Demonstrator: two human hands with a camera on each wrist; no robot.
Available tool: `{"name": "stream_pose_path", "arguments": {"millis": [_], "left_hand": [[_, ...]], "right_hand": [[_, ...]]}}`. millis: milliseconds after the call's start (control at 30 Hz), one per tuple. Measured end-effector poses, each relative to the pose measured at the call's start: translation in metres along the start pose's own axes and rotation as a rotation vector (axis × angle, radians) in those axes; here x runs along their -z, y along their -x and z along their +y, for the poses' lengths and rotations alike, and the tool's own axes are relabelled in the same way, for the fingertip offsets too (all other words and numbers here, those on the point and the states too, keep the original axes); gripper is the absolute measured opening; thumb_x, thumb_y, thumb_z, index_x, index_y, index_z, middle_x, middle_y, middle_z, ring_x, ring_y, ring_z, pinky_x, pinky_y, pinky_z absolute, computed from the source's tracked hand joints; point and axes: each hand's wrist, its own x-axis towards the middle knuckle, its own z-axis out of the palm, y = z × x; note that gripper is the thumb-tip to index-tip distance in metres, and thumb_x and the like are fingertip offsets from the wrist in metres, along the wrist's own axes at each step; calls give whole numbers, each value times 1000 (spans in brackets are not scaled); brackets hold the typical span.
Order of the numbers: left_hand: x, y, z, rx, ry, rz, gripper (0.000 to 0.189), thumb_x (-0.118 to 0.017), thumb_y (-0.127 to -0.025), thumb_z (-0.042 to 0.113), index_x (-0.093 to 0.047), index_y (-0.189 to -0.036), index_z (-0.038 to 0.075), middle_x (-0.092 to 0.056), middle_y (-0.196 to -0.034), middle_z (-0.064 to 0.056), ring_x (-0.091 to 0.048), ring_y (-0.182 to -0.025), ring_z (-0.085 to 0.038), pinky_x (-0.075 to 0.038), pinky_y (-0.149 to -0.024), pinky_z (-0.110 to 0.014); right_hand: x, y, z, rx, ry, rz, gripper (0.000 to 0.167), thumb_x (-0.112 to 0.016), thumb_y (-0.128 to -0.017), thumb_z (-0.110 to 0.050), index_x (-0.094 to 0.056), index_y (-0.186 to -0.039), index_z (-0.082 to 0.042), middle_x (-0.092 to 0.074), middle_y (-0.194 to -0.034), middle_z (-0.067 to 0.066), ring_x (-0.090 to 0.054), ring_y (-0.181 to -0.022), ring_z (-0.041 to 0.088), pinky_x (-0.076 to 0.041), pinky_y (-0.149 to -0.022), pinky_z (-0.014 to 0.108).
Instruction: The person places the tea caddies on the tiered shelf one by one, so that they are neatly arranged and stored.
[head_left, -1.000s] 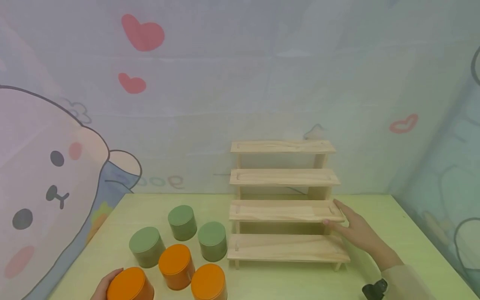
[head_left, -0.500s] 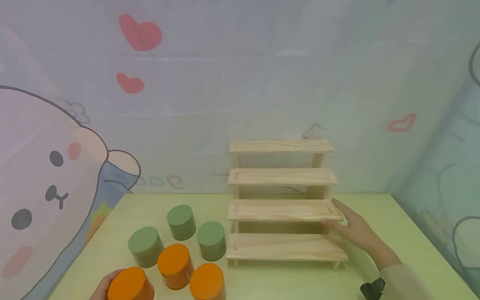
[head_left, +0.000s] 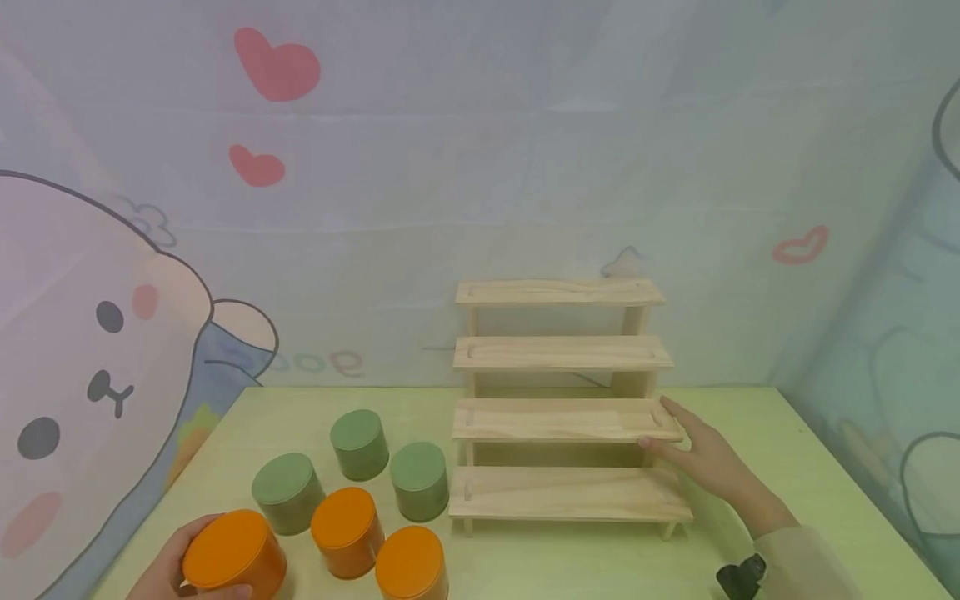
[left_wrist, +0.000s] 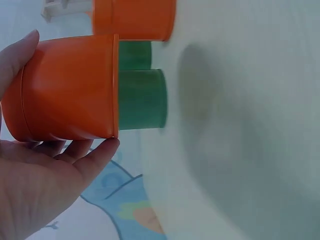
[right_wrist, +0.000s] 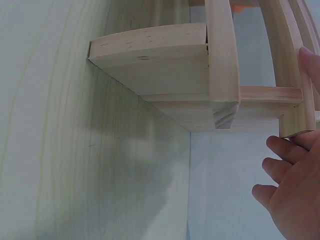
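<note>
Left hand: the left hand (head_left: 176,562) curls its fingers round an orange tin (head_left: 232,554), tilted off the table (head_left: 750,433) at the front left.
Right hand: the right hand (head_left: 708,462) lies with fingers straight against the right end of the wooden stepped shelf (head_left: 562,417).
Nearby: two orange tins (head_left: 343,529) and three green tins (head_left: 360,442) stand just left of the shelf.

Three orange tins (head_left: 342,532), three green tins (head_left: 360,443), and one four-tier wooden rack (head_left: 564,419).
</note>
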Motion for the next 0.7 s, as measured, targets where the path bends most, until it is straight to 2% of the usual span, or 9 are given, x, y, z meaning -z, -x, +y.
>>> {"name": "stream_pose_path", "arguments": {"millis": [133, 233, 367, 433, 533, 567, 633, 700], "left_hand": [[12, 10, 16, -31, 32, -36, 94, -75, -84, 19, -7, -148, 3, -47, -131, -11, -57, -100, -13, -53, -85, -39], [18, 14, 30, -98, -4, -48, 89, -72, -86, 17, -9, -147, 2, -49, -126, -2, -57, -97, -6, -52, -84, -36], [23, 18, 52, -187, -91, -48, 82, -70, -88, 17, -13, -146, 0, -49, -122, 6, -52, -94, 3, -50, -83, -38], [23, 19, 63, -222, -112, -47, 80, -70, -89, 15, -15, -145, 2, -48, -119, 11, -51, -93, 5, -50, -81, -37], [22, 19, 78, -311, -140, -35, 75, -70, -88, 13, -21, -144, 7, -47, -119, 17, -49, -96, 8, -52, -79, -32], [22, 19, 84, -343, -141, -35, 74, -70, -88, 12, -22, -144, 8, -47, -120, 17, -49, -97, 8, -53, -78, -31], [20, 18, 96, -367, -136, -43, 73, -71, -87, 12, -23, -143, 10, -46, -121, 16, -51, -98, 7, -53, -77, -29], [17, 17, 109, -380, -121, -59, 76, -71, -87, 12, -22, -145, 11, -46, -128, 8, -52, -100, 5, -53, -78, -30]], "right_hand": [[0, 0, -1, -6, 2, 0, 86, -57, -94, -47, -17, -152, 1, -21, -153, 31, -23, -134, 56, -27, -101, 71], [1, 0, -1, -9, 5, 2, 86, -57, -94, -47, -17, -152, 1, -21, -153, 31, -23, -134, 56, -27, -101, 71], [1, -1, -1, -12, 8, 1, 86, -57, -94, -48, -17, -152, 1, -21, -153, 31, -23, -134, 56, -27, -101, 71], [1, -1, -1, -16, 6, -4, 86, -57, -94, -48, -16, -152, 1, -20, -153, 32, -23, -134, 56, -27, -101, 71], [0, 0, -1, -20, 5, -8, 86, -57, -94, -48, -16, -152, 0, -20, -153, 32, -23, -134, 56, -27, -101, 71], [0, 0, -1, -21, 2, -10, 86, -57, -94, -48, -16, -152, 0, -20, -153, 32, -23, -134, 57, -27, -101, 72], [0, 0, 0, -20, 2, -10, 86, -57, -94, -48, -16, -152, 0, -19, -153, 32, -22, -134, 57, -27, -101, 72], [0, 0, 0, -18, 1, -8, 86, -57, -94, -48, -16, -152, 0, -19, -153, 32, -22, -134, 57, -27, -101, 72]]}}
